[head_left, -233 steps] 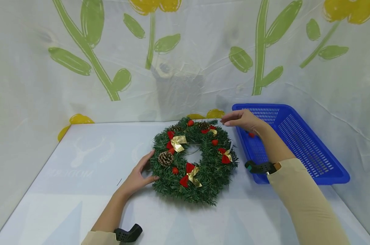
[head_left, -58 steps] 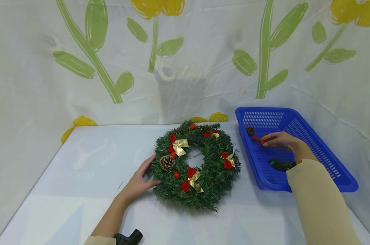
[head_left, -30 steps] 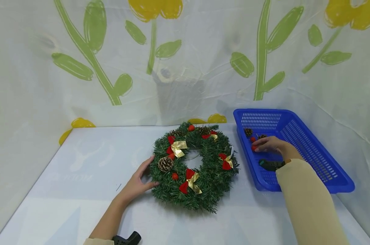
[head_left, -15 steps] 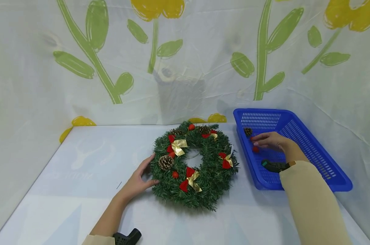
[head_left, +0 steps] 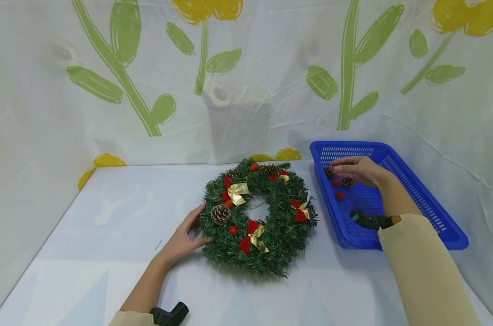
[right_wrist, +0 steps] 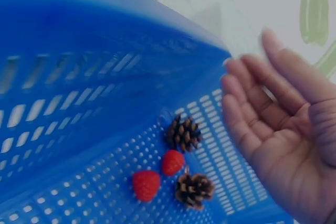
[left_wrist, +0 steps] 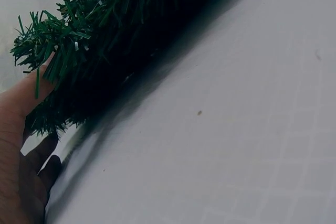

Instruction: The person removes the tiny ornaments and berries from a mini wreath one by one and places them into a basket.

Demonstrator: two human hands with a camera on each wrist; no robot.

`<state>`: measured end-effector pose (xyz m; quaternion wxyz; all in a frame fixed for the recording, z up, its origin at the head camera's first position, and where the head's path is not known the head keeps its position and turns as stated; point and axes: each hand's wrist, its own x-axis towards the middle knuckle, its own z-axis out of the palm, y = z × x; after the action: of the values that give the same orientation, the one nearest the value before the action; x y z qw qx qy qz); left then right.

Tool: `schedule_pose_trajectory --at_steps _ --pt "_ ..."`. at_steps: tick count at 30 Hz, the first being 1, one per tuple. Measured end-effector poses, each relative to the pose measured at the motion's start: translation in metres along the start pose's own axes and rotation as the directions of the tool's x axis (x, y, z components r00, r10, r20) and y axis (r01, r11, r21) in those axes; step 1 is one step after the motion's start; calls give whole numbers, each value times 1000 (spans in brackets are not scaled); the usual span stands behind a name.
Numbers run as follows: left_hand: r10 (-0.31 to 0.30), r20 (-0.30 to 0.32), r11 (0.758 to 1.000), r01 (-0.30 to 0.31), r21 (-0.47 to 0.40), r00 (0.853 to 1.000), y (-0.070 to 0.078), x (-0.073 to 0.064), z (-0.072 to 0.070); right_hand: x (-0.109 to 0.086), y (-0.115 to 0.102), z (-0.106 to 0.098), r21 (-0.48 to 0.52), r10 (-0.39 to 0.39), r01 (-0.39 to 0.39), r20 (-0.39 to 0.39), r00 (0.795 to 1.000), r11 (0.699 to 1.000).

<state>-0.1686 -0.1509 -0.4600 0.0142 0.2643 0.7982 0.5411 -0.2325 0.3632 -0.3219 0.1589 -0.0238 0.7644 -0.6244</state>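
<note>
A round green Christmas wreath [head_left: 285, 244] lies on the table, trimmed with red-and-gold bows [head_left: 252, 236], a pine cone [head_left: 220, 214] and red berries [head_left: 233, 230]. My left hand [head_left: 183, 240] grips its left edge, thumb at the front and fingers farther round. The left wrist view shows fingers [left_wrist: 31, 93] against the wreath's foliage [left_wrist: 73, 51]. Above the blue basket's far-left part, my right hand [head_left: 360, 171] is raised with relaxed fingers, its bare palm showing in the right wrist view. Below it lie two raspberry-like red berries [right_wrist: 146, 185] and two pine cones [right_wrist: 194, 190].
The blue plastic basket [head_left: 440, 206], with slotted walls, stands on the right of the white table [head_left: 120, 213]. A white cloth wall [head_left: 246, 117] printed with flowers rises behind. Black wrist cameras [head_left: 171, 314] are worn on both arms.
My right hand had hold of a red berry over the basket; it has let it go inside and risen toward the far-left corner. The left hand has stayed on the wreath.
</note>
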Motion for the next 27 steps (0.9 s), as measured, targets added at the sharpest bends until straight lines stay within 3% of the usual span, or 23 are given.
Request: schedule_pose_trajectory --at_steps 4,14,19,27 --pt "-3 3 1000 3 -13 1000 1 1 -1 0 -5 9 26 -43 42 45 998 999" --pt "-28 12 999 28 -18 1000 1 0 -1 6 -19 35 -174 -20 34 81 997 984" --pt "-32 7 999 32 -17 999 1 -1 -1 7 -28 51 -213 -70 97 134 989 972" --pt "-20 4 1000 20 -12 1000 1 0 0 6 -37 78 -179 -202 238 199 959 955"
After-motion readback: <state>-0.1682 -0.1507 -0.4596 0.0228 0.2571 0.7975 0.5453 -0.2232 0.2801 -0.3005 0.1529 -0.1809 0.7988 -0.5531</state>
